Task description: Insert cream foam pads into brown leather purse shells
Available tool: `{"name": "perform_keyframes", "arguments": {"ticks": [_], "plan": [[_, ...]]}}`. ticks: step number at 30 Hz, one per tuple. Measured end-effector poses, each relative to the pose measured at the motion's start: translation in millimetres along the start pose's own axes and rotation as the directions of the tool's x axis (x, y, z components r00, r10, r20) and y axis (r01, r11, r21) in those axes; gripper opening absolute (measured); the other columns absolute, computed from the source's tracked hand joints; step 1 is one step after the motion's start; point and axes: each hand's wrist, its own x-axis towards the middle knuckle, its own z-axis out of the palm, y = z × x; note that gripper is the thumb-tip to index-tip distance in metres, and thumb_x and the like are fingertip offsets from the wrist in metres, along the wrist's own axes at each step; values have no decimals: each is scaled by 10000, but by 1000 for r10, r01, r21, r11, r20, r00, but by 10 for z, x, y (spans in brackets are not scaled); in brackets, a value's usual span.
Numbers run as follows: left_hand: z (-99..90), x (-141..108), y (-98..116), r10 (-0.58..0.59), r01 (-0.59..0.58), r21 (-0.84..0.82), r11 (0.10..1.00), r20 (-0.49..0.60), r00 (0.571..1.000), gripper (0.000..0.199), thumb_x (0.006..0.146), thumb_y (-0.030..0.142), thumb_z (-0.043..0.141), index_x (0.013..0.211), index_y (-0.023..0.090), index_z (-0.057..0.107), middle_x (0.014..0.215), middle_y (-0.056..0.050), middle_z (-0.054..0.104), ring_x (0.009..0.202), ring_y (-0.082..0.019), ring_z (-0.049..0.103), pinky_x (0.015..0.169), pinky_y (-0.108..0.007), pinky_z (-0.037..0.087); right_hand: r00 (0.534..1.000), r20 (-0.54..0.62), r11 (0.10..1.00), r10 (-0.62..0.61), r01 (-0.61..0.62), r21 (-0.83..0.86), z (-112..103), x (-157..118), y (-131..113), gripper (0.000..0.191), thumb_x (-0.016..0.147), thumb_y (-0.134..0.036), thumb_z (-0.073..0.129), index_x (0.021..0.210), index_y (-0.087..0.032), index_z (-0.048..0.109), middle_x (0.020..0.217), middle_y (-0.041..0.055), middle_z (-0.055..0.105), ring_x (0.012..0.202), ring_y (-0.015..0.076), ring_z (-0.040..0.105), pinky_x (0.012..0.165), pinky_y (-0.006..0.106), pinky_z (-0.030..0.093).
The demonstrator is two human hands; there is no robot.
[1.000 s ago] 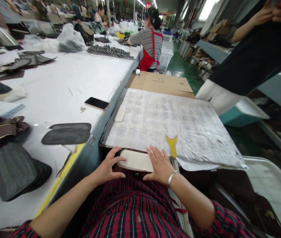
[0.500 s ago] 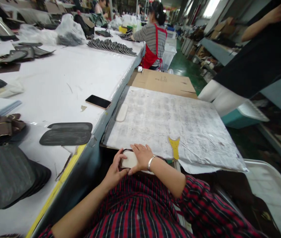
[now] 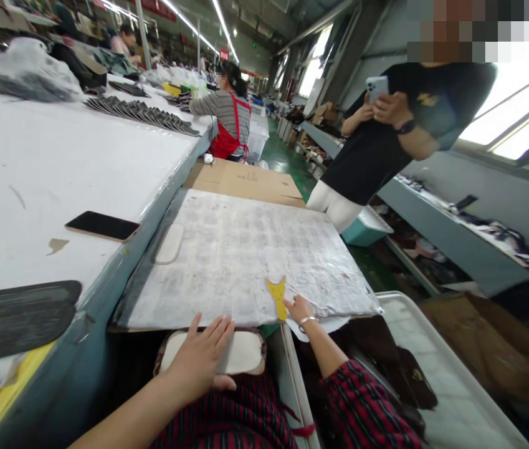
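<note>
On my lap, against the front edge of the board, lies an oblong leather piece (image 3: 243, 354) with a white face and dark brown leather round its rim. My left hand (image 3: 203, 352) rests flat across it, fingers stretched out and thumb apart near the close edge. My right hand (image 3: 300, 308) reaches to a yellow fork-ended plastic tool (image 3: 276, 298) lying on the board's near edge. Its fingertips are at the tool's handle, loosely bent, and no firm grip shows. A pale oblong piece (image 3: 169, 244) lies on the left of the white-covered board (image 3: 231, 249).
A phone (image 3: 102, 226) and dark oblong pieces (image 3: 21, 318) lie on the white table (image 3: 58, 162) at left. Cardboard (image 3: 245, 179) extends beyond the board. A white tray (image 3: 451, 355) with brown leather pieces stands at right. One person stands holding a phone; another sits ahead.
My right hand has left the leather piece and moved right to the yellow tool. My left hand now lies flat over the piece. The view has swung up and right, showing the standing person.
</note>
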Motion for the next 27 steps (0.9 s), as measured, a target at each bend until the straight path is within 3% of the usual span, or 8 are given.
{"name": "perform_keyframes", "arguments": {"ticks": [4,9,12,16,19,22,25,27], "plan": [[52,240,135,30,-27,-44,999,61,998,995,593,747,460,1374,193,190,1413,-163,226,1285,-334,242,1000,-610,-5,992,-34,988,124,-126,-83,264,251,48,604,737,-489,544,1147,-55,459,1194,244,478,1088,310,487,823,404,409],[48,237,60,94,-90,-75,993,47,994,952,617,749,425,1373,232,166,1412,-134,242,1281,-313,263,1030,-547,31,975,0,969,221,-220,-115,368,659,-18,392,787,-407,564,1035,-104,537,1040,123,583,927,217,573,763,377,462],[21,225,-11,150,-145,-99,985,51,987,926,635,750,395,1373,254,141,1409,-118,259,1276,-294,282,1042,-503,23,975,26,971,221,-217,-98,382,723,-16,265,827,-352,540,978,-137,566,970,51,594,863,170,581,736,339,483],[27,182,-110,159,-156,-76,985,44,986,896,646,721,431,1369,297,114,1410,-86,280,1271,-275,297,1036,-503,-5,988,-12,988,151,-151,-41,429,676,-121,257,848,-294,518,1049,-136,537,1090,83,543,949,185,544,801,379,465],[44,99,-198,146,-145,-39,989,26,989,837,683,691,426,1366,311,126,1407,-72,296,1268,-263,304,1032,-504,-43,998,-34,998,50,-48,47,370,568,-228,282,858,-271,495,1099,-125,495,1112,99,536,954,185,551,798,361,468],[34,17,-260,173,-172,-29,985,39,984,809,707,685,397,1369,300,135,1401,-71,307,1264,-254,313,1036,-488,-55,999,-4,986,-37,37,160,182,269,-187,326,880,-322,426,1156,-148,427,938,71,615,730,134,615,631,263,504],[7,-9,-268,183,-182,-33,983,48,982,869,685,706,401,1378,267,114,1415,-83,264,1278,-268,284,1041,-487,-36,987,118,971,-105,77,225,10,-217,25,439,908,-462,216,1021,-154,508,566,-1,586,415,114,549,413,229,446],[-20,7,-253,156,-153,-37,987,71,985,869,682,704,412,1377,253,149,1417,-86,258,1280,-277,278,1043,-495,14,947,259,976,-190,153,158,-19,-524,160,557,893,-524,141,846,-167,567,422,-27,503,314,106,475,353,220,386]]}}
